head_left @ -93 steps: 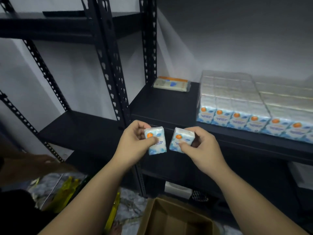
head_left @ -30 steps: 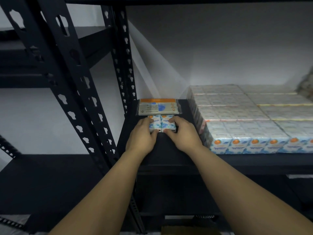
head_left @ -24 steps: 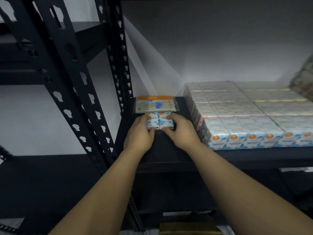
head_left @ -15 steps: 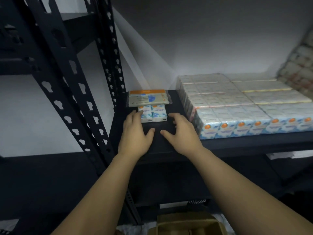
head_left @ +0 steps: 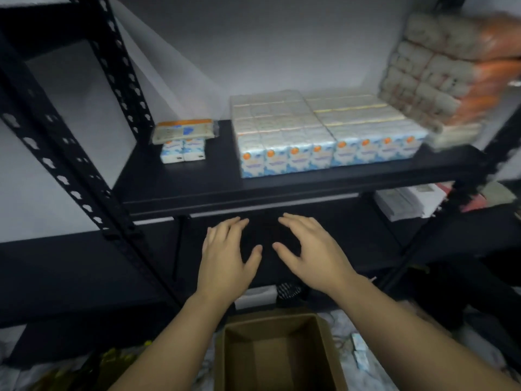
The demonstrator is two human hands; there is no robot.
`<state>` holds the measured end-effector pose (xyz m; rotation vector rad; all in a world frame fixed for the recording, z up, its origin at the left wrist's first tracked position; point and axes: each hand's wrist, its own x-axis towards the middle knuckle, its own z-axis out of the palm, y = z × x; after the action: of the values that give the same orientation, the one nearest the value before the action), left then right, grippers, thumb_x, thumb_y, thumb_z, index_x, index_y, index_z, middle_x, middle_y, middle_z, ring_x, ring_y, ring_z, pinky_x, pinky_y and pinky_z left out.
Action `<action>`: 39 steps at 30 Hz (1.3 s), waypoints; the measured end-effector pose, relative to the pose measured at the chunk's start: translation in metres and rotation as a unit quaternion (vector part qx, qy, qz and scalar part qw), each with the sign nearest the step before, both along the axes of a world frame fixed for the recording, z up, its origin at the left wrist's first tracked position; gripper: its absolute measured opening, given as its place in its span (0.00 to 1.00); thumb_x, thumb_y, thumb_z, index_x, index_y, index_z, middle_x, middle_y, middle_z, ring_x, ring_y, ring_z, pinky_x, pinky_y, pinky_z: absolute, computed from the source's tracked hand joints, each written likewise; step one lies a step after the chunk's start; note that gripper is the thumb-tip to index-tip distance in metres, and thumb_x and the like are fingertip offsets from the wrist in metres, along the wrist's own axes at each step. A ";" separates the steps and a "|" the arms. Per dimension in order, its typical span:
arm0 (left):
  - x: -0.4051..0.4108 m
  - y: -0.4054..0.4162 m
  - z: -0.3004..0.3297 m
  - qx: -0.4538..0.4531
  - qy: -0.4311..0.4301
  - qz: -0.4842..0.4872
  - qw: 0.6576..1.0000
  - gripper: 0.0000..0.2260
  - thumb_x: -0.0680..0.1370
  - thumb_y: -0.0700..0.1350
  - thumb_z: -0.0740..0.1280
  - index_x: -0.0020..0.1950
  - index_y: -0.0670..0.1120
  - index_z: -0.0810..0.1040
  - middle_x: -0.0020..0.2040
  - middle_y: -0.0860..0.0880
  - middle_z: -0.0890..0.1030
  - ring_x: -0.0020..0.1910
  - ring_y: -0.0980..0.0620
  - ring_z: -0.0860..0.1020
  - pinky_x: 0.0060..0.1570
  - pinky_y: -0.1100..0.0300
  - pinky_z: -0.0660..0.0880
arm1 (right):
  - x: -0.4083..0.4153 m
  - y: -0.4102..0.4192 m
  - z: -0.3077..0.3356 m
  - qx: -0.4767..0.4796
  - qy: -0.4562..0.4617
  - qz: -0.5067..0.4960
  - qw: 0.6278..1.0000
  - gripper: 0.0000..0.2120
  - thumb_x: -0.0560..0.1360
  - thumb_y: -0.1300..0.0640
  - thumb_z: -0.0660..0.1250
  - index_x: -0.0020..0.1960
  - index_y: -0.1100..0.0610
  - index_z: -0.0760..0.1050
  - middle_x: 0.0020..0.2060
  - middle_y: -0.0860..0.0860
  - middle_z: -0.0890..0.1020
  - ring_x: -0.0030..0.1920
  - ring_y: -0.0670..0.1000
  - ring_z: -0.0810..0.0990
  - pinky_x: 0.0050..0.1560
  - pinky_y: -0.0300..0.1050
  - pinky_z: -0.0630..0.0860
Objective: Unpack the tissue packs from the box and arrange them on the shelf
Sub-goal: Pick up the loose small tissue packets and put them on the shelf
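Tissue packs [head_left: 182, 151]: two side by side on shelf [head_left: 282, 184] | my left hand [head_left: 225, 258], right hand [head_left: 307, 252]: fingers spread, holding nothing, below shelf | box [head_left: 277, 354] under my forearms

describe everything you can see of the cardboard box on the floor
The cardboard box is plain brown, matte cardboard, open at the top, with its far wall and both side walls showing. It sits upright on the floor below the black shelf, low in the middle of the view, its near edge cut off by the frame. The part of the inside that shows holds no packs. Neither hand touches it; both forearms pass at its sides.
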<state>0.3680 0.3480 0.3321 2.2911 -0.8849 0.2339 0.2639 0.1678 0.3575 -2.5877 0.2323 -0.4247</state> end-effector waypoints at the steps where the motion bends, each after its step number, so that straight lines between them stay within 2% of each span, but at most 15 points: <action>1: -0.018 -0.012 -0.006 0.017 0.011 -0.011 1.000 0.26 0.80 0.55 0.70 0.75 0.48 0.72 0.71 0.51 0.73 0.72 0.51 0.68 0.74 0.40 0.67 | -0.023 -0.013 -0.006 -0.005 0.007 -0.011 1.000 0.28 0.82 0.43 0.66 0.78 0.52 0.69 0.76 0.46 0.71 0.76 0.44 0.64 0.73 0.34 0.56; 3: -0.056 -0.037 -0.018 0.049 0.030 -0.033 0.998 0.27 0.80 0.57 0.68 0.77 0.49 0.70 0.73 0.51 0.72 0.74 0.51 0.67 0.74 0.42 0.67 | -0.071 -0.040 -0.018 -0.009 0.021 -0.041 0.999 0.28 0.82 0.43 0.66 0.79 0.51 0.68 0.76 0.46 0.71 0.76 0.45 0.64 0.73 0.34 0.57; 5: -0.095 -0.062 -0.030 0.073 0.041 -0.054 0.995 0.28 0.80 0.59 0.67 0.78 0.50 0.69 0.74 0.52 0.70 0.74 0.51 0.67 0.75 0.45 0.66 | -0.120 -0.066 -0.029 -0.003 0.038 -0.072 0.997 0.29 0.82 0.42 0.66 0.79 0.52 0.67 0.76 0.47 0.71 0.76 0.46 0.64 0.74 0.38 0.61; 9: -0.162 -0.109 -0.052 0.132 0.063 -0.090 0.985 0.29 0.81 0.60 0.66 0.79 0.51 0.68 0.75 0.52 0.69 0.75 0.50 0.67 0.76 0.45 0.64 | -0.207 -0.110 -0.049 0.007 0.088 -0.126 0.988 0.30 0.81 0.42 0.66 0.80 0.52 0.67 0.76 0.47 0.71 0.77 0.47 0.64 0.74 0.38 0.59; 13: -0.209 -0.140 -0.080 0.197 0.090 -0.130 0.967 0.32 0.79 0.62 0.63 0.80 0.49 0.67 0.75 0.49 0.70 0.73 0.45 0.69 0.75 0.48 0.65 | -0.277 -0.142 -0.078 0.030 0.147 -0.169 0.974 0.31 0.81 0.42 0.66 0.80 0.53 0.66 0.76 0.49 0.72 0.75 0.51 0.67 0.73 0.44 0.65; 17: -0.239 -0.160 -0.111 0.271 0.122 -0.158 0.942 0.32 0.81 0.62 0.62 0.82 0.50 0.62 0.77 0.49 0.67 0.75 0.46 0.65 0.76 0.50 0.62 | -0.323 -0.165 -0.112 0.059 0.201 -0.201 0.957 0.31 0.81 0.42 0.66 0.80 0.55 0.66 0.76 0.52 0.72 0.76 0.53 0.66 0.74 0.45 0.63; 24: -0.269 -0.186 -0.153 0.324 0.181 -0.160 0.915 0.30 0.81 0.61 0.63 0.80 0.51 0.64 0.73 0.48 0.70 0.72 0.45 0.68 0.68 0.53 0.67 | -0.361 -0.186 -0.160 0.098 0.252 -0.226 0.936 0.31 0.81 0.40 0.65 0.79 0.53 0.67 0.75 0.52 0.73 0.74 0.55 0.69 0.73 0.51 0.68; 28: -0.273 -0.201 -0.163 0.341 0.214 -0.159 0.902 0.28 0.82 0.60 0.63 0.79 0.49 0.65 0.72 0.47 0.70 0.72 0.45 0.68 0.63 0.55 0.67 | -0.368 -0.199 -0.173 0.127 0.279 -0.221 0.926 0.31 0.82 0.40 0.65 0.80 0.53 0.65 0.76 0.52 0.70 0.71 0.56 0.73 0.71 0.51 0.70; 31: -0.265 -0.211 -0.169 0.340 0.236 -0.163 0.895 0.26 0.82 0.58 0.63 0.77 0.47 0.68 0.70 0.45 0.71 0.70 0.44 0.69 0.61 0.56 0.66 | -0.364 -0.210 -0.185 0.138 0.293 -0.221 0.920 0.31 0.82 0.41 0.65 0.81 0.53 0.65 0.77 0.51 0.69 0.76 0.55 0.66 0.73 0.50 0.67; 34: -0.249 -0.221 -0.181 0.347 0.248 -0.170 0.888 0.26 0.82 0.58 0.63 0.77 0.46 0.68 0.69 0.45 0.72 0.69 0.43 0.69 0.61 0.56 0.66 | -0.355 -0.221 -0.200 0.141 0.301 -0.221 0.917 0.31 0.82 0.40 0.64 0.80 0.53 0.66 0.77 0.52 0.70 0.76 0.56 0.66 0.74 0.52 0.67; 37: -0.233 -0.232 -0.205 0.350 0.247 -0.177 0.886 0.32 0.77 0.66 0.56 0.71 0.46 0.73 0.65 0.45 0.75 0.66 0.42 0.72 0.63 0.55 0.67 | -0.343 -0.234 -0.214 0.143 0.307 -0.224 0.914 0.30 0.82 0.41 0.66 0.79 0.53 0.68 0.75 0.52 0.73 0.75 0.57 0.68 0.73 0.53 0.69; 39: -0.223 -0.241 -0.224 0.347 0.244 -0.181 0.887 0.34 0.74 0.67 0.52 0.68 0.46 0.75 0.62 0.45 0.76 0.64 0.43 0.73 0.63 0.54 0.68 | -0.335 -0.242 -0.224 0.147 0.304 -0.226 0.914 0.29 0.81 0.43 0.67 0.78 0.54 0.69 0.74 0.53 0.74 0.74 0.56 0.70 0.72 0.52 0.70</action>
<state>0.1448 0.1074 0.1086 2.5388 -1.2197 -0.9284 -0.0715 -0.0738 0.1332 -2.2735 1.0377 0.2710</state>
